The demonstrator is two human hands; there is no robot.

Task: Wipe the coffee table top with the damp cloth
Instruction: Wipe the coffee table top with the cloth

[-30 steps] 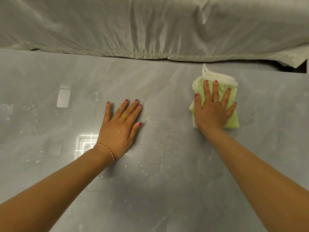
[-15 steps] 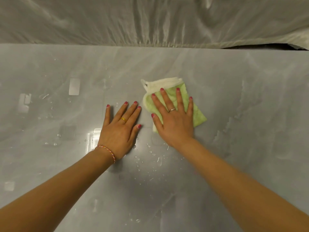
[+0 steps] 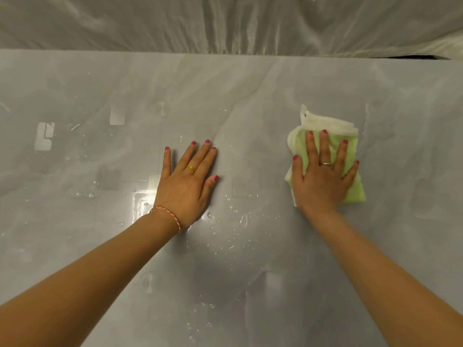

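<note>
- Rightward since half a second ago: right hand [image 3: 323, 179] and green cloth [image 3: 350, 156], now well apart from the left hand [image 3: 186, 182].
- Both hands lie flat, fingers spread; right presses the cloth onto the table top [image 3: 250, 101].
- Droplets [image 3: 235, 219] lie between the hands.

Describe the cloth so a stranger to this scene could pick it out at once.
Start at the glossy grey table top that fills the view, then go to its right side, where the right hand lies flat. The cloth is folded under that palm. It is the only soft thing on the surface: pale green with a white edge, while the left hand rests on bare, wet table.
</note>
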